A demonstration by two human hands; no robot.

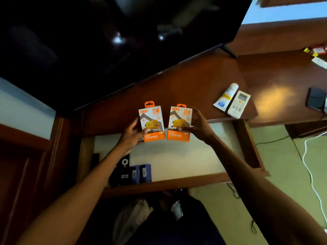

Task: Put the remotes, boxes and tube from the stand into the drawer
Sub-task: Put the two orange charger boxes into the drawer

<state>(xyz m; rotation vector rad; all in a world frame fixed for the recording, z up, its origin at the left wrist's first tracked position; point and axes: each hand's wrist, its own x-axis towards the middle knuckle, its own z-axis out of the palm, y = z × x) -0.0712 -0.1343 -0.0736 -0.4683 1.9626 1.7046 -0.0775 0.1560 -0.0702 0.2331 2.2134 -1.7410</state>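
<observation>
Left hand: fingers pinch the left box by its lower left edge, upright.
Right hand: fingers pinch the right box by its right side, upright.
Boxes: side by side, apart, above the drawer's back edge.
Drawer: open; black remotes and two blue boxes lie at its front left.
Stand: tube and white remote lie touching, right of the hands.

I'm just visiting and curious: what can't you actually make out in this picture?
- Head view: small print on both charger boxes, too blurred.
- Black remotes in the drawer, partly hidden by the left forearm.
- Items at the stand's far right, cut off by the edge.
- Tube label, too small.
</observation>
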